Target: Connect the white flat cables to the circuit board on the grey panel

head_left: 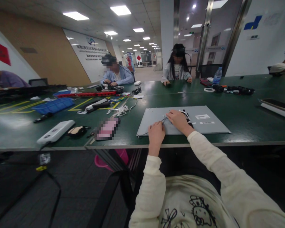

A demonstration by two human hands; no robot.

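A flat grey panel (213,122) with white labels lies on the green table in front of me. My left hand (156,131) rests at its near left part, fingers curled over a thin grey cable (165,119). My right hand (177,119) is a little farther in and to the right, its fingers closed on the same cable. Beside the right hand, partly covered by it, a black-and-white bundle (188,119) sits on the panel; its kind is hard to make out. The fingertips of both hands are partly hidden.
On the left are a phone (107,128), a white power bank (55,131), a blue basket (53,106) and tangled white cords (121,110). A water bottle (217,77) and black cables (238,90) lie at the far right. Other people sit around the table (249,126).
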